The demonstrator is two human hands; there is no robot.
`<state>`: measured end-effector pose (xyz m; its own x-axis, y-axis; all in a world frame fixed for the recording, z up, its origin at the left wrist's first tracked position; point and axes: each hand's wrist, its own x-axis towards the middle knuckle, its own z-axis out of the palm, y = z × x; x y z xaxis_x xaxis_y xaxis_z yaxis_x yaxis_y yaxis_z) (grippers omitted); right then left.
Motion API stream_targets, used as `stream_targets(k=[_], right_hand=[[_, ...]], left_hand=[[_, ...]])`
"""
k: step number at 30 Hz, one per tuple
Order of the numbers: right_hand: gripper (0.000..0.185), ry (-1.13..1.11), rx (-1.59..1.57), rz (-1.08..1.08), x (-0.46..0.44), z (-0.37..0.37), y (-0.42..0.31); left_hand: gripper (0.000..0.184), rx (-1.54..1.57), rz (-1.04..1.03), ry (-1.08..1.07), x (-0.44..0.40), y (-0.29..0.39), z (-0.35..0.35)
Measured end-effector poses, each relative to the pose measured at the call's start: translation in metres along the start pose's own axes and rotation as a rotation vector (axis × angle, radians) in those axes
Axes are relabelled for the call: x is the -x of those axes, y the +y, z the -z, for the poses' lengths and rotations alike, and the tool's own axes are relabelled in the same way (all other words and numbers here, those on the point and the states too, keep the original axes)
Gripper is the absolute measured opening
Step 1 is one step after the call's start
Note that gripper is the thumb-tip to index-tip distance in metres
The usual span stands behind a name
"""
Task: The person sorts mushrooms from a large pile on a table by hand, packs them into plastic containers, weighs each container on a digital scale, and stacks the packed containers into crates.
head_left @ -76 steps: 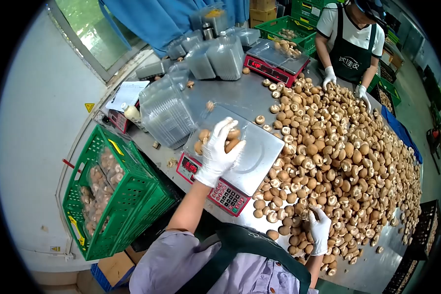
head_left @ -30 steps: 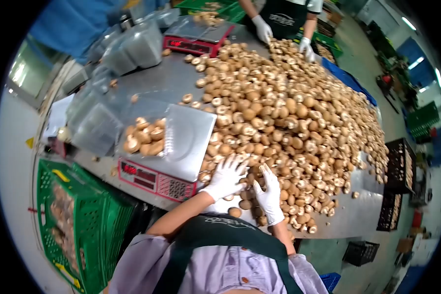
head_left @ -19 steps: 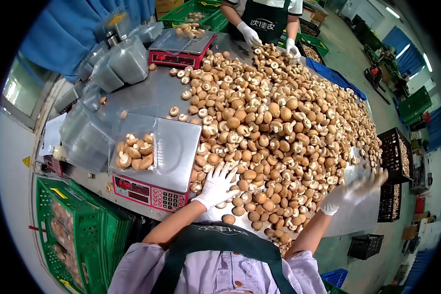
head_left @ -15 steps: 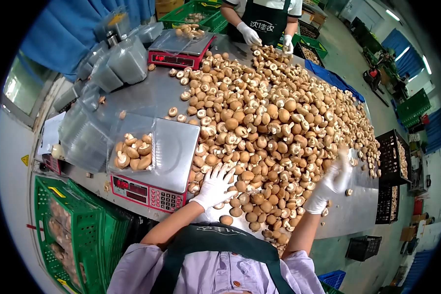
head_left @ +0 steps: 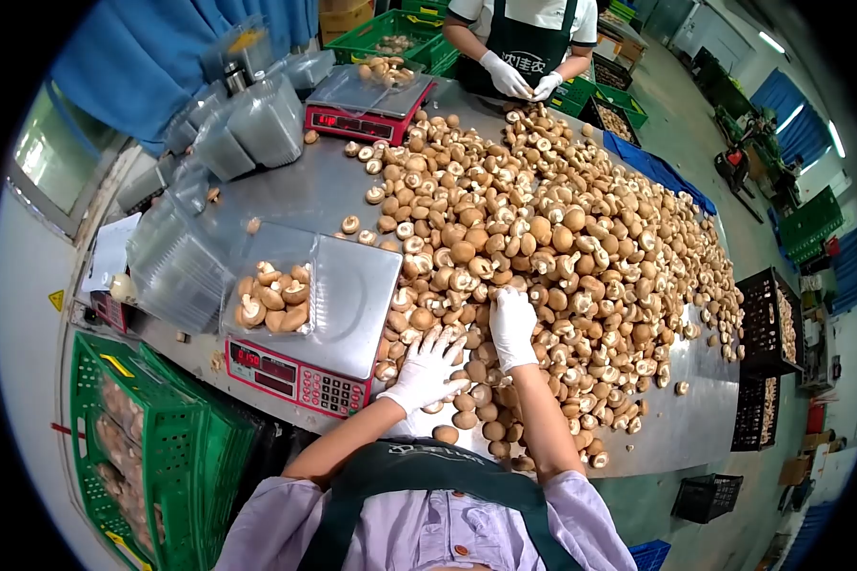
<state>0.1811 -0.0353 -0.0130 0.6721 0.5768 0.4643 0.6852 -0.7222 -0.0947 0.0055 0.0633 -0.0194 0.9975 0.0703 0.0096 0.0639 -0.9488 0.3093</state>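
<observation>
My left hand, in a white glove, lies flat with spread fingers on the near left edge of the mushroom pile. My right hand, also gloved in white, is at the pile's near middle with its fingers curled together and pointing down. Its fingertips are hidden, so what they hold cannot be made out. The mushrooms have brown caps and pale stems. Left of my left hand, a digital scale with a red front bears a clear plastic tray of mushrooms.
Across the table a co-worker's gloved hands are close together over the pile. A second red scale stands at the far left, near stacked clear trays. Green crates stand at lower left, black crates at right.
My right hand has swept left from the pile's right side to its near middle, and its fingers have curled. My left hand stays put. The co-worker's hands have come together.
</observation>
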Motion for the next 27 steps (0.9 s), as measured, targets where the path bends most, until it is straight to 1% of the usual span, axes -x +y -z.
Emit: stream_targets(k=[2, 3, 5, 6, 7, 9, 11, 12, 13, 15, 17, 18, 19, 21, 23, 24, 25, 27], right_hand=[[0.015, 0.02, -0.105, -0.024, 0.0, 0.008, 0.002], [0.015, 0.02, -0.102, -0.019, -0.005, 0.015, 0.0], [0.022, 0.099, -0.154, -0.013, -0.017, 0.031, -0.01], [0.032, 0.043, -0.122, -0.047, -0.024, 0.035, -0.016], [0.039, -0.009, -0.101, 0.006, -0.033, 0.032, -0.017], [0.034, -0.083, -0.013, 0.018, -0.038, 0.001, -0.017], [0.026, -0.066, -0.082, 0.003, -0.041, -0.021, -0.014], [0.02, -0.1, -0.094, -0.036, -0.041, -0.015, -0.017], [0.026, -0.115, -0.099, -0.054, -0.038, -0.001, -0.021], [0.033, -0.127, -0.326, -0.128, -0.017, 0.042, -0.029], [0.041, -0.206, -0.46, -0.276, 0.017, 0.073, -0.026], [0.043, -0.3, -0.616, -0.366, 0.034, 0.096, -0.016], [0.05, -0.366, -0.678, -0.488, 0.057, 0.108, -0.005], [0.045, -0.326, -0.88, -0.711, 0.108, 0.132, 0.022], [0.042, -0.202, -0.771, -0.879, 0.173, 0.141, 0.048], [0.045, -0.243, -0.708, -0.978, 0.19, 0.168, 0.057], [0.045, -0.109, -0.609, -1.053, 0.222, 0.171, 0.065], [0.041, 0.091, -0.478, -1.186, 0.272, 0.187, 0.083]], left_hand=[[0.083, 0.002, 0.001, 0.003, 0.0, 0.0, -0.001], [0.083, -0.004, 0.003, 0.003, -0.001, 0.0, 0.0], [0.083, 0.0, 0.005, -0.016, 0.0, 0.002, 0.003], [0.083, -0.002, 0.016, -0.045, 0.0, 0.003, 0.005], [0.083, -0.007, 0.019, -0.074, -0.002, 0.003, 0.007], [0.084, -0.022, 0.013, -0.055, -0.002, 0.002, 0.002], [0.085, 0.001, -0.012, 0.019, -0.001, 0.0, -0.005], [0.086, -0.024, -0.026, 0.021, -0.002, -0.001, -0.006], [0.086, -0.054, -0.001, -0.039, -0.003, 0.001, -0.001], [0.087, -0.046, -0.013, -0.001, -0.003, -0.003, -0.013], [0.088, -0.046, -0.03, -0.003, -0.004, -0.001, -0.007], [0.088, -0.038, -0.052, 0.01, -0.003, -0.002, -0.008], [0.088, -0.031, -0.077, 0.023, -0.003, -0.003, -0.009], [0.087, -0.091, -0.078, 0.003, -0.003, -0.003, -0.008], [0.086, -0.054, -0.083, -0.014, -0.004, -0.005, -0.008], [0.086, -0.065, -0.097, -0.027, -0.005, -0.007, -0.01], [0.086, -0.079, -0.107, -0.039, -0.005, -0.008, -0.01], [0.085, -0.075, -0.115, -0.057, -0.006, -0.002, -0.003]])
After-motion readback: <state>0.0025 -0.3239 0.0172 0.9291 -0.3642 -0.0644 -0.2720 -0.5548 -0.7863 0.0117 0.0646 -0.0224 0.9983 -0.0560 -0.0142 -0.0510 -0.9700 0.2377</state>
